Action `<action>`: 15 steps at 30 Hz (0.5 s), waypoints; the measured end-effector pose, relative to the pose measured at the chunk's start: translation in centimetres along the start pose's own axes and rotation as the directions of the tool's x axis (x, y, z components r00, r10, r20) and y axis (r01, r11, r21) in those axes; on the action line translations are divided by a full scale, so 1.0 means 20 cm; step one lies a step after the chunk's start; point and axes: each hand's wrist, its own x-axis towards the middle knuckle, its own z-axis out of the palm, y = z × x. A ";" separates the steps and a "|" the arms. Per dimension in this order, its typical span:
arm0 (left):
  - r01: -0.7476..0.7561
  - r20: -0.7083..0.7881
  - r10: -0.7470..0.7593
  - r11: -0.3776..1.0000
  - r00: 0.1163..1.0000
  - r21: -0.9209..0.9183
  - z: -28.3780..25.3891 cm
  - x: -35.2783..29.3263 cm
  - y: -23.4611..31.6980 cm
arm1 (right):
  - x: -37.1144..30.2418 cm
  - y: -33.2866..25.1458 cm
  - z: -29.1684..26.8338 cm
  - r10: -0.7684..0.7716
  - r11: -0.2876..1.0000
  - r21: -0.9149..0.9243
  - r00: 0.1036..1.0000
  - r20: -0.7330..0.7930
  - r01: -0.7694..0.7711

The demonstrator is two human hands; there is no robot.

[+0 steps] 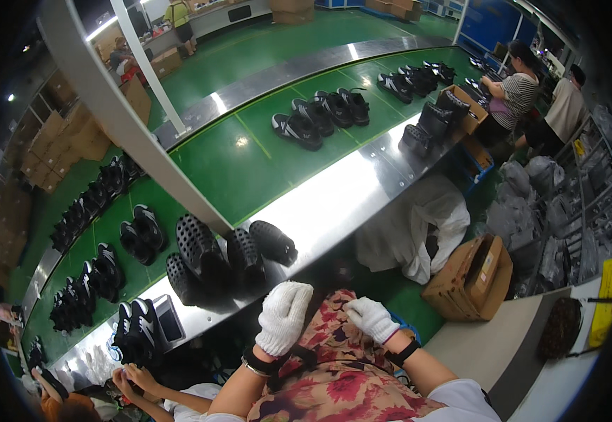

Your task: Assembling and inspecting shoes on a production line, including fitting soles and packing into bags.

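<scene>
My left hand (284, 318), in a white knit glove, is raised before the conveyor's metal edge, its fingers folded together with nothing seen in them. My right hand (372, 318), gloved the same way, hovers over my flowered apron (334, 380) with curled fingers and nothing visible in its grip. Nearest to my left hand, on the metal ledge (306, 211), are several black shoe-shaped pieces with round holes (198, 243) and a smoother black one (273, 241). Black sneakers with white marks (297, 131) stand in groups on the green conveyor belt (228, 162).
A white post (158, 169) rises at the ledge. Left of me, a co-worker's hands (136, 380) are by sneakers (139, 334). An open carton (469, 278) and a white sack (418, 225) sit at right, near a rack of bagged items (552, 218). Another worker (517, 88) stands far right.
</scene>
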 end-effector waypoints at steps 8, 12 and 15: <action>0.063 -0.075 -0.055 0.992 0.996 0.113 0.40 0.89 -0.13 | 0.73 0.33 -0.35 -0.152 0.976 0.128 0.969 -0.197 0.179; 0.167 -0.185 -0.140 0.976 0.973 0.142 0.67 1.44 -0.40 | 0.93 0.57 -0.69 -0.059 0.969 0.222 0.974 -0.217 0.108; 0.274 -0.218 -0.224 0.932 0.950 0.236 0.79 1.73 -0.60 | 0.98 0.86 -0.83 0.020 0.993 0.122 0.987 -0.162 0.000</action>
